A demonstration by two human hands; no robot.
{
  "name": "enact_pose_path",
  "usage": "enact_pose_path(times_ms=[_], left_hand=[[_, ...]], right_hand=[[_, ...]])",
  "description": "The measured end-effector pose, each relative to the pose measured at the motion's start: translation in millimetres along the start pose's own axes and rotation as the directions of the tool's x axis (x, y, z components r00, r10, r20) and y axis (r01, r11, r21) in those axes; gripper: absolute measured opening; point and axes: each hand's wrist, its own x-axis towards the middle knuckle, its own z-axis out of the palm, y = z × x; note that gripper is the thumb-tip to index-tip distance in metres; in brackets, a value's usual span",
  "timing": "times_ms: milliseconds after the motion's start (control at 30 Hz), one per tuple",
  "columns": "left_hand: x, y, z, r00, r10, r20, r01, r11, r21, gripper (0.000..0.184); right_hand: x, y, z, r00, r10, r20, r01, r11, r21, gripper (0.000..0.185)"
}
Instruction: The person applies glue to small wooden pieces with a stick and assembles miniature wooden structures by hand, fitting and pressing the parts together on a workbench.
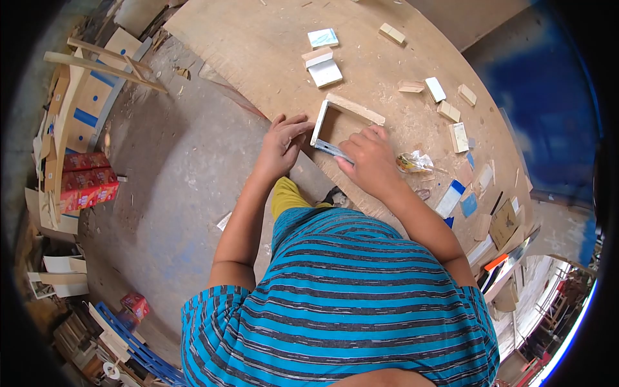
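Observation:
A small rectangular wooden frame lies at the near edge of the workbench, with a white left side and a grey-blue near side. My right hand is closed over its right end, fingers on top and thumb along the near side; that end is hidden under the hand. My left hand is beside the frame's left side, fingers stretched toward it and the fingertips at or very close to the near left corner. Whether they touch it I cannot tell.
Several small wood blocks lie on the workbench. A crumpled wrapper is right of my right hand, with blue and white offcuts beyond. Red boxes and wooden pieces stand on the floor at left.

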Motion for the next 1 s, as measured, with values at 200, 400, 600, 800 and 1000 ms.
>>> enact_pose_path(times_ms=[200,400,600,800,1000], left_hand=[[3.1,7.0,-0.6,1.0,0.008,-0.027,-0.007,1.0,0.029,0.029],[3.7,9.5,-0.4,1.0,0.026,-0.018,-0.025,0.998,0.053,0.03],[8.1,12.5,-2.1,0.998,0.007,-0.062,-0.01,0.999,-0.052,0.039],[8.5,6.4,-5.3,0.993,0.032,-0.112,-0.035,0.999,-0.019,0.044],[6.1,9.3,-8.6,0.993,0.044,-0.113,-0.041,0.999,0.024,0.033]], right_hand=[[0.2,0.1,-1.1,1.0,-0.008,0.007,0.008,1.0,-0.004,0.013],[-0.2,0.3,0.8,1.0,-0.011,-0.008,0.011,1.0,-0.007,0.013],[-1.3,0.5,1.9,1.0,-0.001,-0.014,0.001,1.0,-0.029,0.018],[-1.3,-2.6,-2.2,0.999,0.045,0.008,-0.045,0.999,-0.03,0.032],[1.1,-1.9,-1.3,1.0,0.028,-0.001,-0.028,0.999,-0.036,0.029]])
